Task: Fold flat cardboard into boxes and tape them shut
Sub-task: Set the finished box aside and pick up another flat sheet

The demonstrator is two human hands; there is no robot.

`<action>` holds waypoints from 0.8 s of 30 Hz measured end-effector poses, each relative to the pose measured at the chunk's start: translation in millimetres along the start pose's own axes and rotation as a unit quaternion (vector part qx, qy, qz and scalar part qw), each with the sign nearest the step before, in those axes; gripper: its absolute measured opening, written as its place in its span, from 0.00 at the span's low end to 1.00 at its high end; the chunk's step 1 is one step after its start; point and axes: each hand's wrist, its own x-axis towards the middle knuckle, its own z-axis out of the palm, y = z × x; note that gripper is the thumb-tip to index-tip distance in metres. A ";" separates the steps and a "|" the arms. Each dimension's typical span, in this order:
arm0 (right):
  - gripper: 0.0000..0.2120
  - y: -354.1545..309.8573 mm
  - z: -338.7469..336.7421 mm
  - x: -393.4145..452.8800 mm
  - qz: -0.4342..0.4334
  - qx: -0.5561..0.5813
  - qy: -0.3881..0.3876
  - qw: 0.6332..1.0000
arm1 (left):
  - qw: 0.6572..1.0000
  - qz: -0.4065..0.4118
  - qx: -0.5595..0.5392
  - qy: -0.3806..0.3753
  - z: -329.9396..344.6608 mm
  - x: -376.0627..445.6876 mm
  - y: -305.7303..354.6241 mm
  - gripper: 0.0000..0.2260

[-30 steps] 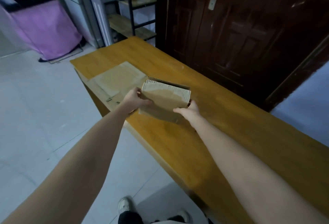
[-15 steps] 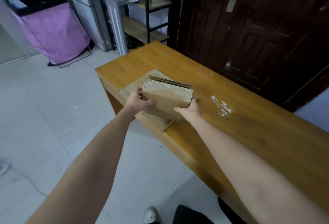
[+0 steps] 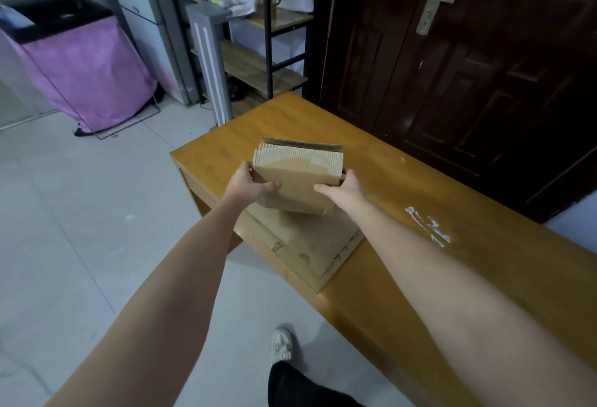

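A small brown cardboard box (image 3: 297,180) with a torn, corrugated top flap is held up between both hands above the table's left end. My left hand (image 3: 247,185) grips its left side, thumb laid across the front face. My right hand (image 3: 344,188) grips the right side the same way. Under the box, flat cardboard sheets (image 3: 307,245) lie stacked at the near edge of the wooden table (image 3: 403,271), overhanging it a little. No tape is in view.
A dark wooden door (image 3: 468,61) stands behind the table. A metal shelf rack (image 3: 274,28) with bottles and clutter is at the back, a purple-sided cart (image 3: 80,74) at the left. White paint marks (image 3: 429,225) spot the tabletop. My shoe (image 3: 281,345) is on the tiled floor.
Both hands kept their grip and lifted the box slightly off the flat sheets. My view swung left and back, so the table's end and the shelf now sit nearer the centre.
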 end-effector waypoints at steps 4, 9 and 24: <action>0.40 -24.9 -1.6 46.8 0.022 0.013 0.012 1.000 | 0.999 0.008 0.023 -0.021 3.6 46.4 12.4 0.33; 0.34 -37.7 -3.7 91.9 0.043 0.024 0.032 0.998 | 0.997 0.021 0.042 -0.062 3.2 107.3 32.0 0.33; 0.41 -49.2 6.5 178.4 0.129 0.035 0.182 0.974 | 0.975 0.068 0.061 -0.201 47.3 253.7 71.5 0.29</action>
